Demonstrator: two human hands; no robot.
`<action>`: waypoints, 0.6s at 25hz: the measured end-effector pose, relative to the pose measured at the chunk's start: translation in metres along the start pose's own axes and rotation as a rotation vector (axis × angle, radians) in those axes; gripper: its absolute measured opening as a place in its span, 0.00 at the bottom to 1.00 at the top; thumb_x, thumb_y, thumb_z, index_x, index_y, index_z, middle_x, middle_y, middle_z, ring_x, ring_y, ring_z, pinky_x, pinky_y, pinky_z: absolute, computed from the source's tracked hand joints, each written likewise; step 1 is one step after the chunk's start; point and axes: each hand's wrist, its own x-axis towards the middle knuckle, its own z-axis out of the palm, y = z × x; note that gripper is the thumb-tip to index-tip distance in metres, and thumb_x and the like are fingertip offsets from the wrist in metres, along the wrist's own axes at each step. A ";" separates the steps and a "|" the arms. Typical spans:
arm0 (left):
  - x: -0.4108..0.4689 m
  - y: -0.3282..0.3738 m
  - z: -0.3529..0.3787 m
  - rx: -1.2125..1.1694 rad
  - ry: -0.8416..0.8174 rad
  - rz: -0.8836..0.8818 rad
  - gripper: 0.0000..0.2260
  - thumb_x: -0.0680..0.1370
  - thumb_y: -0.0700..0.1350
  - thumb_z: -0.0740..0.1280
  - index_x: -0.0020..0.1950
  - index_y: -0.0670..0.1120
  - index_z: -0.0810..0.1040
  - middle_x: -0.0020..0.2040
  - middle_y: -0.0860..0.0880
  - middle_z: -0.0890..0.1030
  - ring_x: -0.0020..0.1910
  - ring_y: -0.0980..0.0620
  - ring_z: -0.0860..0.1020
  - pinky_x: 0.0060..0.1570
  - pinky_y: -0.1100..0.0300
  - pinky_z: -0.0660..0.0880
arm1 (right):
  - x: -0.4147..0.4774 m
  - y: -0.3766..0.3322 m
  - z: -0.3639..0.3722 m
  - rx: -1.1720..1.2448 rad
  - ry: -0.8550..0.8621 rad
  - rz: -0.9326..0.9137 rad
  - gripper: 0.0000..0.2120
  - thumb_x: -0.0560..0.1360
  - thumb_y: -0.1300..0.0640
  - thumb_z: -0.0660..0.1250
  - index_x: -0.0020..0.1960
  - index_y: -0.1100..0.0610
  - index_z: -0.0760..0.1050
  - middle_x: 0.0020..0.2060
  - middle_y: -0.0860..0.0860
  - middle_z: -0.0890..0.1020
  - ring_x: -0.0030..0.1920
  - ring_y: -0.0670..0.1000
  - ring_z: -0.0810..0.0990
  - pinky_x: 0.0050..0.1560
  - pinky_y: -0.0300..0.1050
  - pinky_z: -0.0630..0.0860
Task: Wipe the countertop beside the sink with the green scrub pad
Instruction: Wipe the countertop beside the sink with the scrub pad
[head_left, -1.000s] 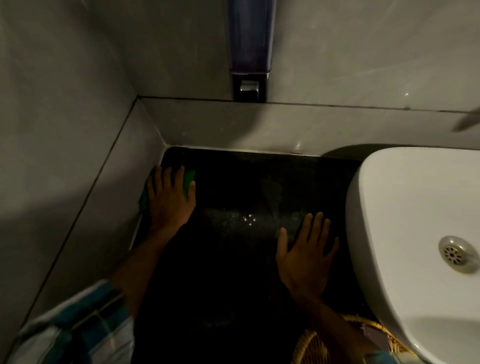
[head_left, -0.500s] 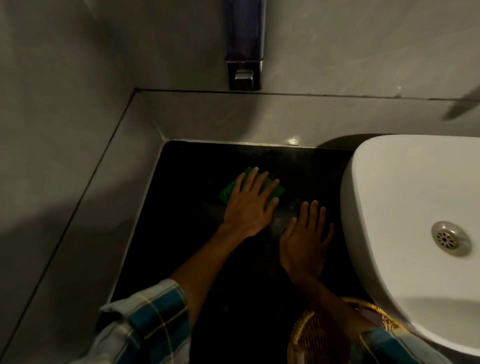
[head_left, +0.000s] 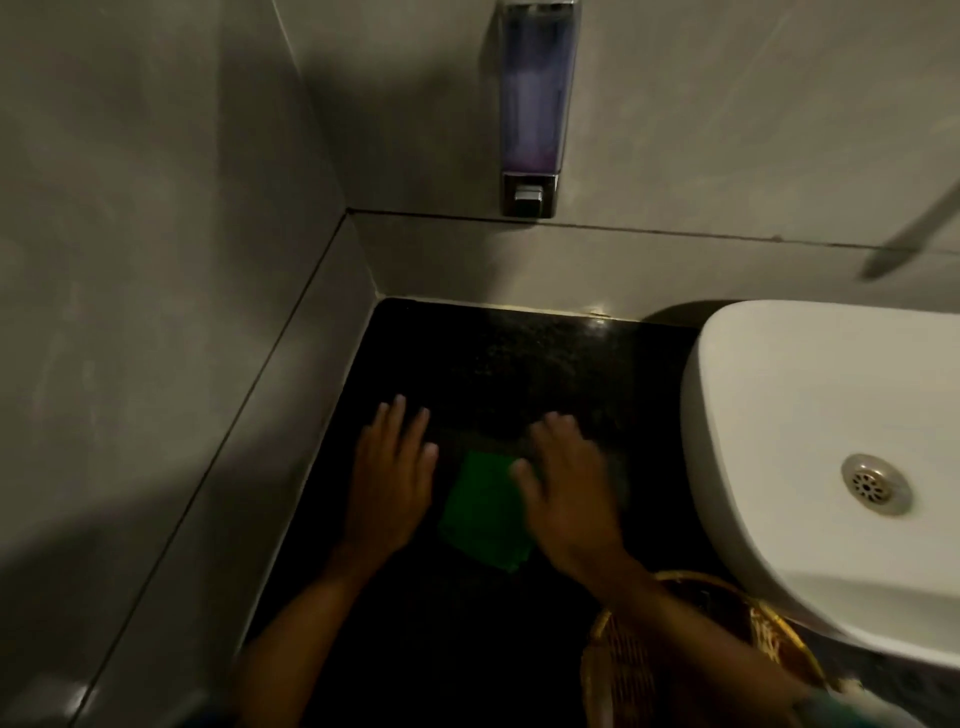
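The green scrub pad (head_left: 483, 512) lies flat on the black countertop (head_left: 498, 364), left of the white sink (head_left: 810, 415). My left hand (head_left: 395, 478) rests palm down just left of the pad, fingers apart, not on it. My right hand (head_left: 566, 493) is palm down and blurred on the pad's right side. Its thumb side overlaps the pad's right edge, and its fingers are spread, not curled around the pad.
Grey tiled walls close the counter in at the left and back. A soap dispenser (head_left: 535, 109) hangs on the back wall above the counter. A woven basket (head_left: 675, 670) sits at the near edge under my right forearm. The sink drain (head_left: 875, 484) is at the right.
My left hand, which was pressing the pad, has slid off it to the left. The pad now lies uncovered nearer to me, and my right hand has moved left onto its edge.
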 end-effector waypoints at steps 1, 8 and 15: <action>0.008 -0.020 -0.007 0.038 -0.028 -0.016 0.35 0.79 0.63 0.38 0.73 0.44 0.67 0.76 0.40 0.63 0.76 0.39 0.60 0.73 0.42 0.59 | -0.012 -0.014 0.009 -0.086 -0.140 -0.185 0.32 0.79 0.38 0.49 0.77 0.54 0.58 0.78 0.52 0.55 0.78 0.55 0.51 0.76 0.62 0.49; 0.013 -0.061 0.015 0.145 -0.065 -0.010 0.28 0.80 0.60 0.44 0.75 0.50 0.62 0.78 0.44 0.62 0.77 0.45 0.58 0.74 0.45 0.56 | 0.031 -0.024 0.056 -0.397 -0.274 -0.386 0.32 0.79 0.37 0.45 0.78 0.51 0.51 0.79 0.55 0.53 0.78 0.57 0.51 0.73 0.68 0.48; 0.015 -0.077 0.024 0.139 -0.037 0.038 0.26 0.80 0.61 0.46 0.76 0.53 0.60 0.78 0.46 0.61 0.77 0.47 0.57 0.74 0.45 0.59 | 0.144 -0.014 0.059 -0.495 -0.162 -0.122 0.29 0.80 0.39 0.49 0.77 0.50 0.57 0.78 0.58 0.58 0.78 0.57 0.54 0.73 0.67 0.48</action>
